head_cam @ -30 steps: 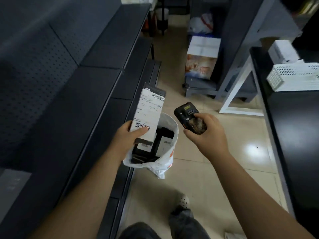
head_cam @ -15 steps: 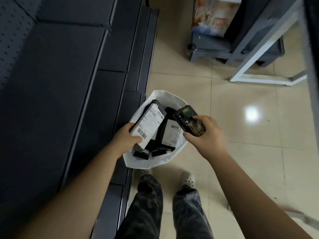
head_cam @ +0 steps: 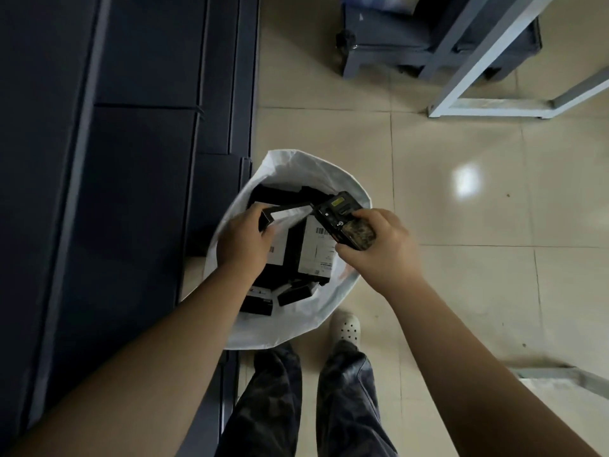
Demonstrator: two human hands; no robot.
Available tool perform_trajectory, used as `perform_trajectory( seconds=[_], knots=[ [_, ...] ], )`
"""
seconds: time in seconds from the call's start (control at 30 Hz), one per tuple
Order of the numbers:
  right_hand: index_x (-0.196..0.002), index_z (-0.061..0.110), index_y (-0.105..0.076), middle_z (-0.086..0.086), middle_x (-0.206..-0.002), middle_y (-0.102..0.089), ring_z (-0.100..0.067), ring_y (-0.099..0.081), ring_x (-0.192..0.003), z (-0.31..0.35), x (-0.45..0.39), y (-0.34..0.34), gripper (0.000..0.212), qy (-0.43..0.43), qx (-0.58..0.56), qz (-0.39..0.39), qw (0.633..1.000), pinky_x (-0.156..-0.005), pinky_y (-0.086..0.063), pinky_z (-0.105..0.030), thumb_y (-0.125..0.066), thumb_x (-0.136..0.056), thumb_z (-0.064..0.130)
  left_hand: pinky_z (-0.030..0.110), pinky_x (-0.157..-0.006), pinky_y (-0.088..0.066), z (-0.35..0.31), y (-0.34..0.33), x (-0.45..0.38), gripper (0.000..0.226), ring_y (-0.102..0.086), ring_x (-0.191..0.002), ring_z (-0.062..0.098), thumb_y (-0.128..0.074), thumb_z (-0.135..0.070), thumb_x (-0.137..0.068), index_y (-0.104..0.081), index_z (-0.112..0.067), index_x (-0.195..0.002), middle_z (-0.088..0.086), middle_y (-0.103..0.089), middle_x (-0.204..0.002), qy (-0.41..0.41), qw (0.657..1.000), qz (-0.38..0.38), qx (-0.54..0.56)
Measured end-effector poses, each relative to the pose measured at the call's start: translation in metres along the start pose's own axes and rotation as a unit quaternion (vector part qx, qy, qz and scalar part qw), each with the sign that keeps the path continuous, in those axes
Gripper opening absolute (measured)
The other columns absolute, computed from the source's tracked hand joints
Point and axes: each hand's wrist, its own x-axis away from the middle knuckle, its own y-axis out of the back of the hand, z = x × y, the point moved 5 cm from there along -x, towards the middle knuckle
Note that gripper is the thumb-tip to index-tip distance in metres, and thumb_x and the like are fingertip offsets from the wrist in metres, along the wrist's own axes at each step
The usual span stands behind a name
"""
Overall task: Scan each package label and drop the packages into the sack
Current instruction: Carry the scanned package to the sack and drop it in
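My left hand (head_cam: 244,240) is curling round the near end of a package (head_cam: 283,214), thumb on one side, fingers wrapped over the other, holding it over the mouth of the sack (head_cam: 290,328). It is a slim black box with a white label on the upper face, lying almost flat and pointing toward two o'clock, its far tip just beside the scanner (head_cam: 342,224). My right hand (head_cam: 379,249) is gripping that scanner, fingers closed round a camouflage-patterned grip, its dark head with a small yellow mark aiming toward ten o'clock at the package.

Under both hands the white sack is standing open on the tiled floor (head_cam: 494,275), rim rolled wide. Inside, more black packages (head_cam: 316,255) are piling up, one showing a white label with a barcode, others lying at six o'clock near the bottom edge. At nine o'clock a dark shelf unit (head_cam: 115,192) is running alongside the sack. At six o'clock my trousers (head_cam: 313,400) and a pale perforated shoe (head_cam: 346,328) are showing. At one o'clock a white frame (head_cam: 487,107) is standing.
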Motion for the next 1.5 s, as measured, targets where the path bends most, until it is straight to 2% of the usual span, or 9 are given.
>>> perform_trajectory(
  seconds=[0.1,0.23,0.37,0.5,0.7,0.9,1.13,1.33,1.5],
  knots=[
    [-0.122,0.028,-0.063,0.008,-0.122,-0.058,-0.013,-0.057,-0.104,-0.01,-0.007,-0.001,0.057,-0.001,0.007,0.002,1.0,-0.078,-0.046,-0.027,-0.08,-0.068,0.037,0.045,-0.096,-0.043,-0.004,-0.015,-0.016,0.037,-0.054,-0.117,0.033,-0.068,-0.017,-0.09,-0.062,-0.011,-0.126,0.01,-0.065,-0.12,-0.067,0.996,-0.035,-0.056],
    [-0.121,0.028,-0.063,0.008,-0.121,-0.058,-0.011,-0.056,-0.102,-0.02,-0.013,0.0,0.056,0.006,-0.003,-0.008,1.0,-0.076,-0.043,-0.025,-0.08,-0.068,0.037,0.048,-0.095,-0.047,-0.006,-0.03,-0.039,0.044,-0.052,-0.116,0.036,-0.075,-0.001,-0.078,-0.066,-0.01,-0.12,0.014,-0.06,-0.118,-0.125,0.984,-0.084,-0.099],
    [-0.121,0.028,-0.062,0.01,-0.122,-0.057,-0.008,-0.054,-0.101,-0.024,-0.016,0.002,0.056,0.016,-0.007,-0.006,1.0,-0.076,-0.041,-0.024,-0.08,-0.069,0.036,0.049,-0.098,-0.041,-0.013,-0.036,-0.063,0.041,-0.056,-0.111,0.035,-0.077,-0.01,-0.079,-0.067,-0.012,-0.118,0.008,-0.068,-0.112,-0.15,0.968,-0.134,-0.149],
    [-0.121,0.028,-0.062,0.012,-0.121,-0.057,-0.005,-0.053,-0.101,-0.028,-0.018,0.002,0.057,0.024,-0.005,-0.012,1.0,-0.074,-0.042,-0.02,-0.08,-0.068,0.037,0.047,-0.089,-0.042,-0.02,-0.043,-0.085,0.033,-0.059,-0.105,0.033,-0.078,-0.015,-0.077,-0.068,-0.014,-0.109,0.005,-0.072,-0.106,-0.176,0.956,-0.14,-0.189],
    [-0.12,0.028,-0.063,0.013,-0.118,-0.058,-0.001,-0.051,-0.098,-0.029,-0.017,0.002,0.056,0.025,-0.017,-0.02,0.999,-0.074,-0.038,-0.011,-0.08,-0.067,0.037,0.045,-0.082,-0.052,-0.018,-0.045,-0.093,0.031,-0.063,-0.102,0.033,-0.076,-0.006,-0.075,-0.069,-0.009,-0.106,0.007,-0.07,-0.104,-0.225,0.948,-0.16,-0.162],
    [-0.121,0.029,-0.062,0.014,-0.12,-0.057,0.007,-0.045,-0.095,-0.024,-0.012,-0.002,0.056,0.024,-0.013,-0.021,0.999,-0.074,-0.034,-0.005,-0.079,-0.069,0.04,0.041,-0.091,-0.049,-0.014,-0.042,-0.078,0.031,-0.062,-0.106,0.03,-0.064,-0.003,-0.077,-0.07,-0.009,-0.106,0.007,-0.07,-0.106,-0.254,0.939,-0.193,-0.128],
    [-0.121,0.03,-0.062,0.014,-0.12,-0.057,0.006,-0.046,-0.096,-0.024,-0.015,-0.004,0.057,0.022,-0.008,-0.012,1.0,-0.074,-0.033,-0.005,-0.079,-0.068,0.04,0.044,-0.077,-0.055,-0.008,-0.058,-0.1,0.028,-0.062,-0.104,0.029,-0.074,-0.004,-0.078,-0.069,-0.01,-0.104,0.006,-0.07,-0.105,-0.164,0.974,-0.091,-0.128],
    [-0.12,0.031,-0.063,0.016,-0.116,-0.057,0.004,-0.048,-0.095,-0.023,-0.02,-0.003,0.055,0.008,-0.01,-0.011,1.0,-0.073,-0.036,-0.007,-0.08,-0.069,0.039,0.039,-0.098,-0.047,0.0,-0.068,-0.112,0.033,-0.057,-0.117,0.024,-0.067,-0.031,-0.091,-0.064,-0.014,-0.12,0.003,-0.065,-0.121,-0.132,0.98,-0.003,-0.151],
    [-0.12,0.031,-0.062,0.017,-0.114,-0.057,0.005,-0.048,-0.094,-0.022,-0.024,-0.003,0.055,0.007,-0.004,-0.008,1.0,-0.073,-0.036,-0.007,-0.08,-0.069,0.04,0.036,-0.105,-0.042,0.006,-0.076,-0.11,0.032,-0.052,-0.122,0.024,-0.063,-0.029,-0.095,-0.066,-0.01,-0.121,0.007,-0.06,-0.128,-0.079,0.994,-0.037,-0.067]
  ],
)
